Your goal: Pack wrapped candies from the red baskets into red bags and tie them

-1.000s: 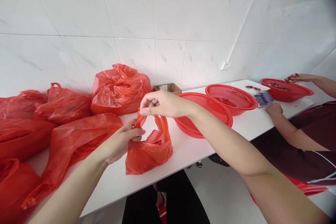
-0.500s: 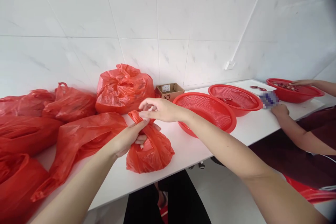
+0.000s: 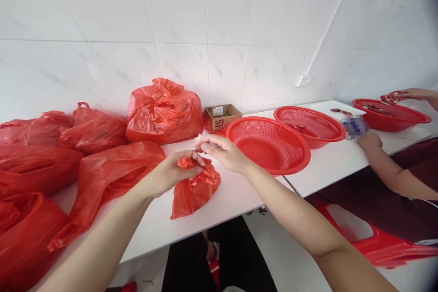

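A small red plastic bag (image 3: 193, 191) lies on the white counter (image 3: 239, 196) in front of me. My left hand (image 3: 174, 171) is closed round the bag's bunched top. My right hand (image 3: 221, 150) hovers just above and to the right of that bunch, thumb and forefinger pinched together at the plastic; what they hold I cannot make out. An empty red mesh basket (image 3: 268, 143) sits just right of my right hand.
Several full red bags (image 3: 164, 109) are piled at the left and back. A small cardboard box (image 3: 222, 116) stands by the wall. Two more red baskets (image 3: 310, 123) sit further right, where another person's hands (image 3: 371, 139) work. A red stool (image 3: 372, 237) stands below.
The bag's handles, held up and apart a second ago, have been gathered down into a bunch. My right hand has dropped lower and nearer my left. The view has shifted slightly.
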`<state>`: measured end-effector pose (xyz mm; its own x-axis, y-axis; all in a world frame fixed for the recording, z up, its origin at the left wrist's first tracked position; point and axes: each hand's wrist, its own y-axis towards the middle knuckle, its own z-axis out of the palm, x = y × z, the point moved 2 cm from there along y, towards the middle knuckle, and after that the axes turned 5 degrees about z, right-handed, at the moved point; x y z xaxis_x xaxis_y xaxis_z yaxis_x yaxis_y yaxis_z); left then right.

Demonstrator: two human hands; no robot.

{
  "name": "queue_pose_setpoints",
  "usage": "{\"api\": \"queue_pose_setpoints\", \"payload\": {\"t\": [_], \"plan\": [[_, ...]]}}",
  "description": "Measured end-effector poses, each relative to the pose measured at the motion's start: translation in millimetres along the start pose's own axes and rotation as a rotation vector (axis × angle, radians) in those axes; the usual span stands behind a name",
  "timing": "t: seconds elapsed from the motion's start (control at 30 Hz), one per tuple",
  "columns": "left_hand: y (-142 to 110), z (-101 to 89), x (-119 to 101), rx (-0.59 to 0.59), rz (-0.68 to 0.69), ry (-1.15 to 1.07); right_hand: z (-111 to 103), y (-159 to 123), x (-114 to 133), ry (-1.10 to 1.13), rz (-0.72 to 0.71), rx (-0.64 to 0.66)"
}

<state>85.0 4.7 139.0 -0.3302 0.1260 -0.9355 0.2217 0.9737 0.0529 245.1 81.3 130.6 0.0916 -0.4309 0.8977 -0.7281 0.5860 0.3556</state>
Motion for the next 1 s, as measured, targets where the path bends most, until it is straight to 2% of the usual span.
{"api": "queue_pose_setpoints", "payload": {"t": [0.07, 0.2, 0.33, 0.43, 0.5, 0.6, 0.67, 0.73, 0.77, 0.87, 0.93, 1.0], "plan": [[0.7, 1.2, 0.7, -0.055, 0.088, 0.187, 9.4, 5.0, -16.2, -0.024, 0.050, -0.031], [-0.4, -0.8, 11.1, -0.282, 0.204, 0.596, 20.5, 4.9, -32.1, 0.011, 0.145, 0.007], [-4.4, 0.4, 18.8, -0.401, 0.378, 0.718, 17.0, -0.7, -30.9, 0.072, 0.165, 0.119], [-6.1, 2.9, 23.1, -0.424, 0.454, 0.745, 10.6, -4.9, -24.6, -0.058, 0.191, 0.112], [-6.1, 3.4, 27.7, -0.398, 0.428, 0.735, 6.7, -7.6, -19.5, -0.224, 0.171, 0.069], [-10.7, -0.3, 38.6, -0.401, 0.379, 0.733, -1.0, -9.7, -14.9, -0.600, 0.046, -0.002], [-21.9, -5.5, 51.7, -0.482, 0.347, 0.718, -10.9, -9.0, -18.0, -0.831, -0.007, -0.040], [-41.0, -8.6, 71.4, -0.583, 0.263, 0.675, -25.4, -6.8, -26.7, -0.967, 0.020, -0.075], [-52.9, -7.9, 82.7, -0.627, 0.204, 0.646, -33.2, -5.6, -32.3, -0.999, 0.051, -0.091], [-86.6, 6.5, 111.9, -0.644, 0.065, 0.534, -49.6, -2.1, -49.5, -1.018, 0.140, -0.113], [-99.5, 20.8, 119.8, -0.649, 0.017, 0.470, -49.9, -0.9, -59.2, -0.982, 0.198, -0.136], [-100.4, 32.7, 117.8, -0.660, 0.028, 0.451, -41.1, -2.0, -66.8, -0.939, 0.251, -0.201]]}}
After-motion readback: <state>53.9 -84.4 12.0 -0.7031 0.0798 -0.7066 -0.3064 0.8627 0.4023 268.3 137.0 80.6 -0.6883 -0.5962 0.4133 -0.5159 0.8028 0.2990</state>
